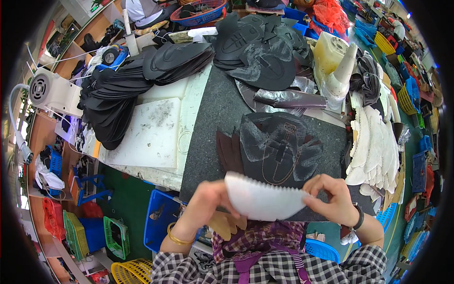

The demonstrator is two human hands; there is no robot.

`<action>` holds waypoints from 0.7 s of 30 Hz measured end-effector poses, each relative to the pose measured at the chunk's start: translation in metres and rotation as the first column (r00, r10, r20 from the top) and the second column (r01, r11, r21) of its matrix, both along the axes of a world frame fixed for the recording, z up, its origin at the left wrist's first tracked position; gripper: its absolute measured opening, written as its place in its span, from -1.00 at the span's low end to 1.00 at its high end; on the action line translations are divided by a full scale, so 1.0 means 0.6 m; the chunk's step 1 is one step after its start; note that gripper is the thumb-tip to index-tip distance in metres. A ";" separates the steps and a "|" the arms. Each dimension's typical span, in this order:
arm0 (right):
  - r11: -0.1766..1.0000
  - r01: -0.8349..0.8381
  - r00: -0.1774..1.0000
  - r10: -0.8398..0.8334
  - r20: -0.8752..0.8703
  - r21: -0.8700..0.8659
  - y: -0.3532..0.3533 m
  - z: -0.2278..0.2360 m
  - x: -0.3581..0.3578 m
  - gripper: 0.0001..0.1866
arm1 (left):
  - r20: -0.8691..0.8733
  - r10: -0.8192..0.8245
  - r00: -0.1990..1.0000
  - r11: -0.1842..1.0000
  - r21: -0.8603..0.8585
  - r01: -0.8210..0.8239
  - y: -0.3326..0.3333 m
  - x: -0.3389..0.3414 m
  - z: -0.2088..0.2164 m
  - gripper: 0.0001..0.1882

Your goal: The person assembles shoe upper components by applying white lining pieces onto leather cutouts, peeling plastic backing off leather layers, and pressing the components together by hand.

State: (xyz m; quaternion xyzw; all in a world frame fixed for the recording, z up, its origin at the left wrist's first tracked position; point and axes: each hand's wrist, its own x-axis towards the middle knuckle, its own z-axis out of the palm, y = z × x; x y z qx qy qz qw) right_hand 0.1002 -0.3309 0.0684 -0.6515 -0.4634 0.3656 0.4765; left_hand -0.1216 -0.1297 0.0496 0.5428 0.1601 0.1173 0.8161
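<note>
Between my two hands is a white half-moon sheet piece with a saw-toothed upper edge, held above the near edge of the dark work slab. My left hand has its fingers closed on the piece's left end. At the other end, my right hand pinches the corner between thumb and fingers. A tan, wavy-edged piece shows below my left hand; I cannot tell whether that hand also holds it. Just beyond lies a black shoe upper with stitched lines and whitish smears, dark brown strips at its left.
Stacked black shoe parts fan over a white board at left. More smeared black uppers lie at the back. A cloudy yellowish container and overlapping white pieces stand at right. A blue bin sits below the table.
</note>
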 end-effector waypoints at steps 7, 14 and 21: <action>0.983 0.037 0.960 0.015 0.281 -0.180 0.039 -0.039 0.048 -0.76 | -0.235 0.208 0.949 0.531 0.842 0.092 0.049 0.098 -0.033 -0.75; 0.986 -0.055 0.966 0.093 0.242 -0.160 0.040 -0.048 0.072 -0.73 | -0.255 0.212 0.944 0.560 0.823 0.097 0.038 0.098 -0.026 -0.77; 0.976 -0.082 0.574 0.213 0.791 -0.202 0.058 -0.021 0.067 -0.68 | -0.140 0.227 0.964 0.170 0.980 0.102 0.026 0.092 -0.038 -0.76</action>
